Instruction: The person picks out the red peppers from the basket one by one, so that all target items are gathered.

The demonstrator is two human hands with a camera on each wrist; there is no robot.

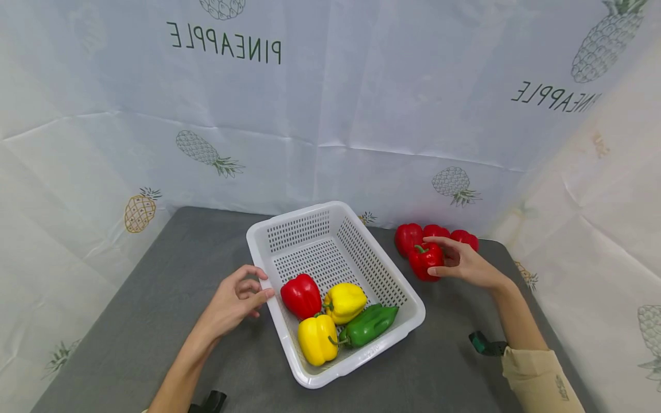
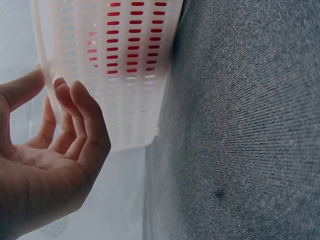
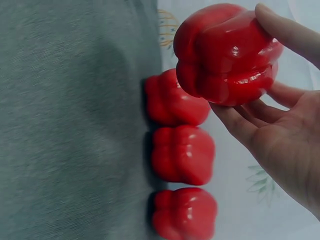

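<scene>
My right hand (image 1: 467, 265) holds a red bell pepper (image 1: 426, 261) between thumb and fingers. In the right wrist view this held pepper (image 3: 227, 55) is raised off the table, in front of a row of three other red bell peppers (image 3: 182, 155). My left hand (image 1: 234, 301) pinches the left rim of a white perforated plastic basket (image 1: 279, 332), thumb on one side and fingers on the other (image 2: 75, 130). Inside the basket's near half lie a red bell pepper (image 1: 301, 296), two yellow bell peppers (image 1: 346, 302) and a long green pepper (image 1: 369, 326).
The basket sits at an angle on a dark grey table (image 1: 206, 258). Behind the table hangs a pale curtain (image 1: 335, 103) printed with pineapples. Three red bell peppers (image 1: 408, 238) stand along the back right edge, beyond my right hand.
</scene>
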